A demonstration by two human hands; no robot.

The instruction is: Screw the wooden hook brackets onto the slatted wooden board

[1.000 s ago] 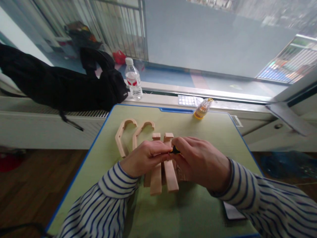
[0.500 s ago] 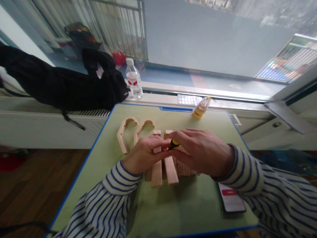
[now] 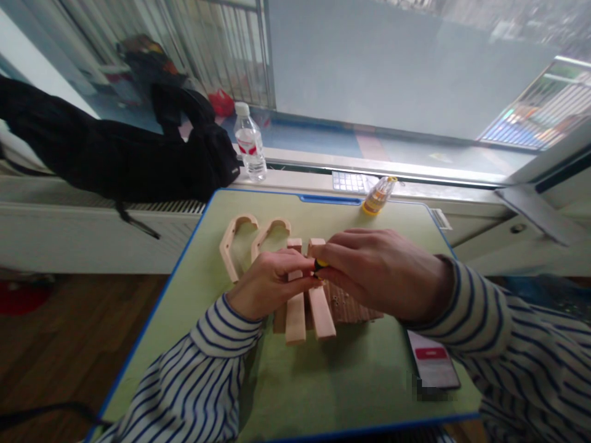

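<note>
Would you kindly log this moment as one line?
right hand: holding yellow-black tool | left hand: fingertips by its black end | wooden bars: beneath

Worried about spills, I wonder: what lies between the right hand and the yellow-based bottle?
Only bare green tabletop lies between the right hand and the yellow-based bottle, in the head view.

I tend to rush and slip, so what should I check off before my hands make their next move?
1. Small yellow-and-black tool held in the right hand: ok.
2. Tool's tip properly seated: cannot tell, fingers hide it.
3. Two straight pale wooden bars side by side, not crossed: ok, as far as they show.
4. Curved pale wooden piece beside the left hand free of it: cannot tell, the hand hides its lower end.
5. Flat phone-like slab with a red patch fully in view: not ok, the striped right sleeve covers part.
</note>
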